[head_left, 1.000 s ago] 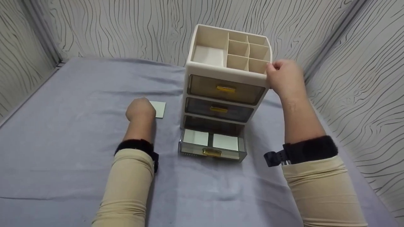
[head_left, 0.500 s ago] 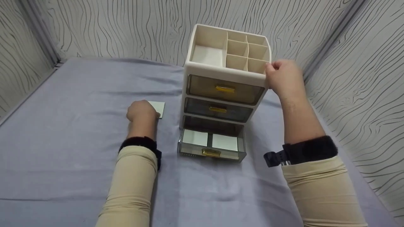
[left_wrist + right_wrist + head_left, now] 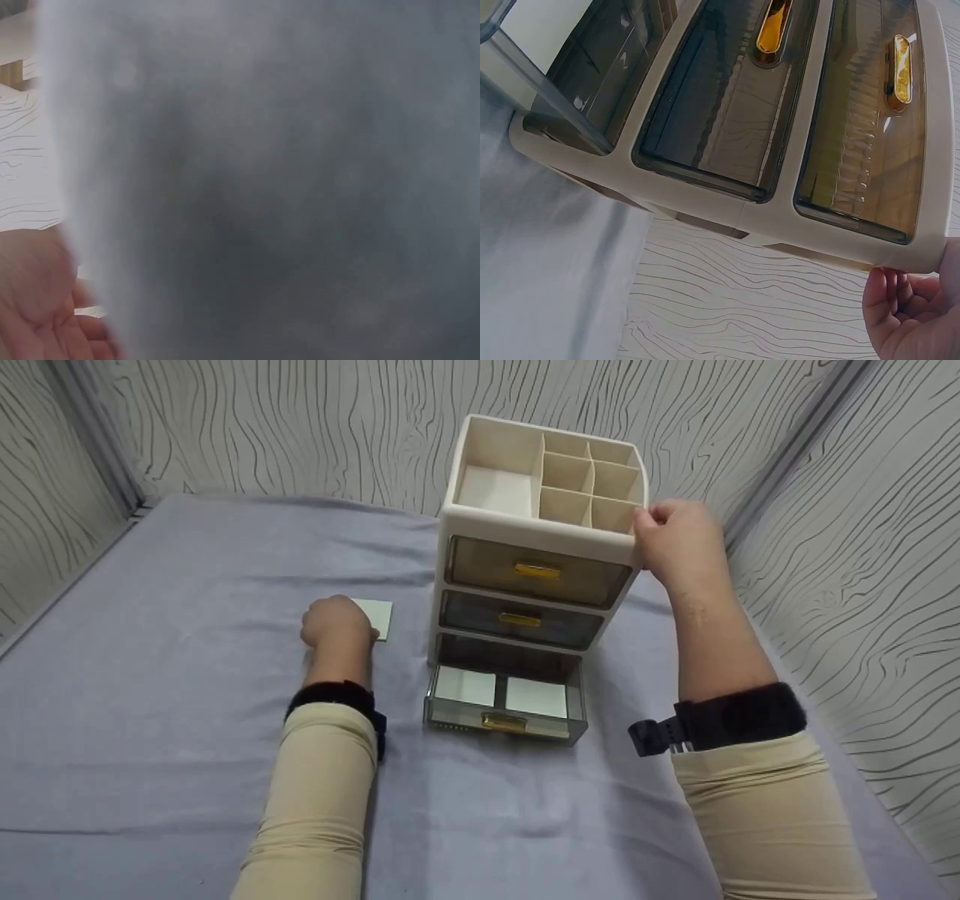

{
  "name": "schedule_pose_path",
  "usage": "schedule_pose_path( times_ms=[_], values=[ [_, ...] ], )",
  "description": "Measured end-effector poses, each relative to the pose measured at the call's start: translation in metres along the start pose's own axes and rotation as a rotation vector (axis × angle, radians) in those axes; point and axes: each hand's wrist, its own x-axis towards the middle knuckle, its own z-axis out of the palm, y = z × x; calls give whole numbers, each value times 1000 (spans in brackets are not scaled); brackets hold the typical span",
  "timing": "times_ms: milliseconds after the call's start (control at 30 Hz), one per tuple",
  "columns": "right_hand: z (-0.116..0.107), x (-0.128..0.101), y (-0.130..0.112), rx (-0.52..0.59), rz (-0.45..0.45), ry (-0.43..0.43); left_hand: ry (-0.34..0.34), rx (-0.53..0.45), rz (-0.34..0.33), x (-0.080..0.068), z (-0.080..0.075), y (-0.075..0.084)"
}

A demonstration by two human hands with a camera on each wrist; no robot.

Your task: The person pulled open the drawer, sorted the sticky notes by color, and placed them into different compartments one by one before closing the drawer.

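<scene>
My left hand (image 3: 337, 624) is at a pale green square paper pad (image 3: 379, 619) lying on the cloth. Its thumb shows along the pad's near edge, and the curled fingers hide the pad's left part. With my right hand (image 3: 681, 540) I grip the top right corner of a cream desktop drawer organizer (image 3: 536, 526); the right wrist view shows curled fingers (image 3: 889, 307) at that corner. The bottom drawer (image 3: 504, 725) is pulled out. In it two pale paper stacks (image 3: 465, 687) lie side by side. In the left wrist view, blurred grey covers most of the frame.
Two upper drawers (image 3: 538, 572) with gold handles are closed. The organizer's top has one large compartment (image 3: 495, 489) and several small ones. A grey-blue cloth (image 3: 187, 675) covers the table, and patterned walls (image 3: 285, 427) stand behind and at the sides.
My left hand has shifted slightly to the right, and its thumb has come into view at the pad's near edge. My right hand keeps its hold on the organizer's corner.
</scene>
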Motion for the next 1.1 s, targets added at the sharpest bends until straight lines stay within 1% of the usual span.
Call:
schedule_pose_path(
  times_ms=[133,300,500,767,967,1100],
  values=[
    [-1,0,1,1,2,1,12,-10,-8,-1,0,1],
    [-1,0,1,0,10,-4,31,-49,-12,-1,1,1],
    [-1,-1,0,12,22,-8,42,-74,21,0,2,0],
    [0,-1,0,8,9,6,60,-147,50,3,1,0],
    [1,-1,-2,-13,-10,21,46,-201,70,4,-2,-2],
    [0,-1,-2,-18,1,9,33,-210,84,5,-6,-5]
  ],
)
